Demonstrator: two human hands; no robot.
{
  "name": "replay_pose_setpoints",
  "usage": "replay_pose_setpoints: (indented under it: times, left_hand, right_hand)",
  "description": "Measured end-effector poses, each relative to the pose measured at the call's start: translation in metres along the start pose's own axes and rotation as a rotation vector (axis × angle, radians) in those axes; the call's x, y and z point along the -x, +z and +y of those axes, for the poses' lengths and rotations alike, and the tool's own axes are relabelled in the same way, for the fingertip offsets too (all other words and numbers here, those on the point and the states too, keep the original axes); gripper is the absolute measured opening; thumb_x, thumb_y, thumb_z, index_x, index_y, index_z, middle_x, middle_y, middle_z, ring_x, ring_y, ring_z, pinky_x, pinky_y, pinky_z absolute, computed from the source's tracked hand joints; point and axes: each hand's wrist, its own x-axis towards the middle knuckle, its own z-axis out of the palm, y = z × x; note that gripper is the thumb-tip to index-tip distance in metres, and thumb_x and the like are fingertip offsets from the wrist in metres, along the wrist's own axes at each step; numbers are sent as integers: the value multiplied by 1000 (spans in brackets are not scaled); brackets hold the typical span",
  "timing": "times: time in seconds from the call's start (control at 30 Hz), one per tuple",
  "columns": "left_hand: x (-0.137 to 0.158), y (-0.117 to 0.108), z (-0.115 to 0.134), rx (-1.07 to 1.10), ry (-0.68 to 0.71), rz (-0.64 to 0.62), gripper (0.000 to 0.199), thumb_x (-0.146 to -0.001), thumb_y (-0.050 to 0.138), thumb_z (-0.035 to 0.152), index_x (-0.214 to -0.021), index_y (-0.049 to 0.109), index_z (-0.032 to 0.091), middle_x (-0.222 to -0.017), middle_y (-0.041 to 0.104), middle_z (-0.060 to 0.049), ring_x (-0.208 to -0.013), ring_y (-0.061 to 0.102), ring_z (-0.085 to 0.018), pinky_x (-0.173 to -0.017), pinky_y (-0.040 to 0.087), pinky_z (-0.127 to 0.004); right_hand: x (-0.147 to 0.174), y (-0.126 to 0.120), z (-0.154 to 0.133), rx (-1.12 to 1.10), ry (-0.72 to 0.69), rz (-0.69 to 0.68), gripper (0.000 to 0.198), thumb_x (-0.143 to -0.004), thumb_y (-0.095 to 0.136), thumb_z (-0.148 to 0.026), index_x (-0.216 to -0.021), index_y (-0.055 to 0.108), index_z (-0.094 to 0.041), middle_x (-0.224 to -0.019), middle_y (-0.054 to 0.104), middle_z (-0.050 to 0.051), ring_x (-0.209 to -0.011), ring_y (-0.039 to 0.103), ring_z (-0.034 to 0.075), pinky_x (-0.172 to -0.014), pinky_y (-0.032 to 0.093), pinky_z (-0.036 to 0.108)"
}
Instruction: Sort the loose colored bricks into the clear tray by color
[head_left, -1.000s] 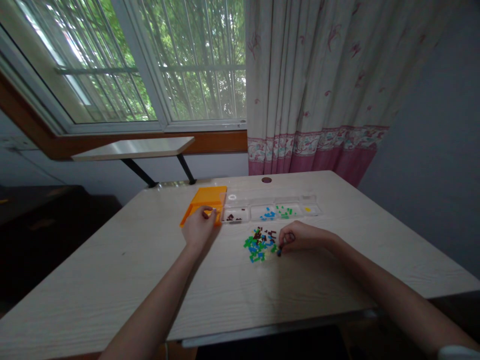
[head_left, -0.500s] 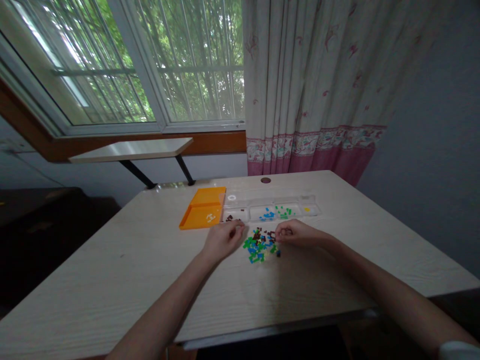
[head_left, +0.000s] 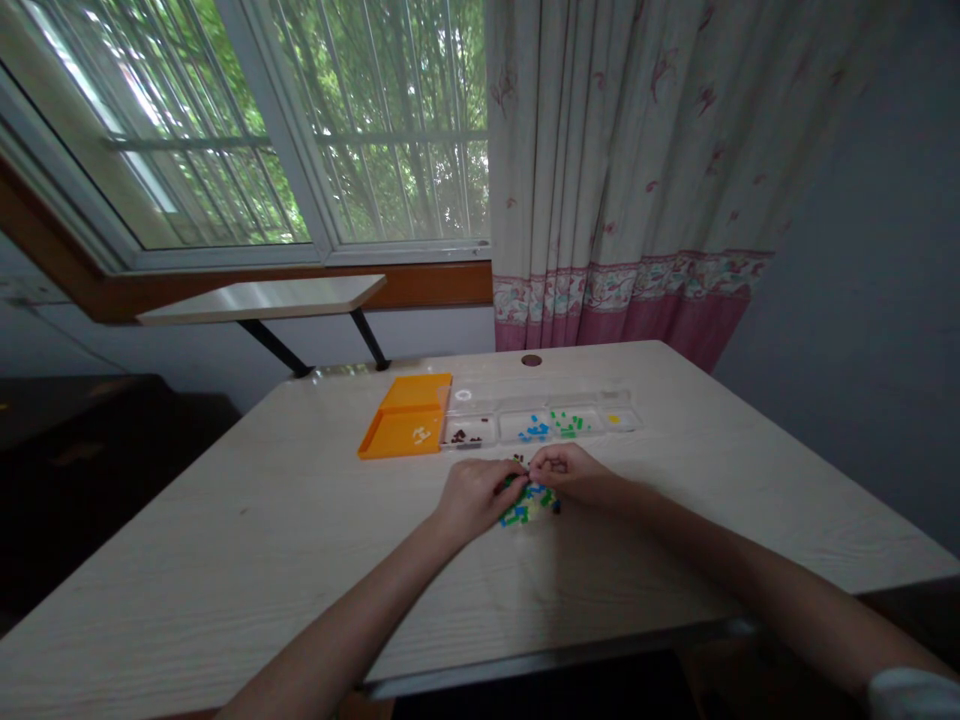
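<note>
A mixed pile of small building bricks (head_left: 517, 514), green, blue, brown and pale, lies on the table in front of me. Over its left side is my left hand (head_left: 480, 494), fingers pinched together at the pile. My right hand (head_left: 570, 472) meets it from the right, its fingertips also closed and almost touching the left ones. Whatever either pinch holds is too small and hidden to make out. Just behind, a clear compartment tray (head_left: 499, 428) holds brown bricks (head_left: 462, 438), blue bricks (head_left: 534, 430), green bricks (head_left: 568, 424) and a yellow piece (head_left: 613, 419) in separate sections.
An open orange case (head_left: 401, 425) with several pale bricks (head_left: 421, 435) stands left of the clear tray. A raised shelf (head_left: 270, 298) on black legs is at the table's back left. The wooden table (head_left: 225, 560) ends at a front edge near my forearms.
My left hand has moved right, from beside the brown bricks' section onto the pile. My right hand has shifted slightly left, bringing the fingertips of both hands together.
</note>
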Motion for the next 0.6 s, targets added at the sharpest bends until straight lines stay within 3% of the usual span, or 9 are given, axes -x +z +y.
replay_pose_setpoints:
  times: [0.3,0.6]
  left_hand:
    - [-1,0,0,78,-20,3,15,-82,52,26,-88,64,20,-65,66,2,-50,55,-8,-51,39,-18]
    - [1,1,-3,152,-95,52,15,-81,52,24,-85,65,19,-51,57,4,-44,48,-7,-47,34,-17]
  right_hand:
    - [0,3,-3,-28,14,17,42,-65,63,-54,-71,57,-13,-59,48,-4,-51,39,5,-46,28,18]
    - [-1,-3,-1,27,-52,18,37,-71,59,-50,-77,56,-13,-62,50,-3,-53,43,6,-51,33,19]
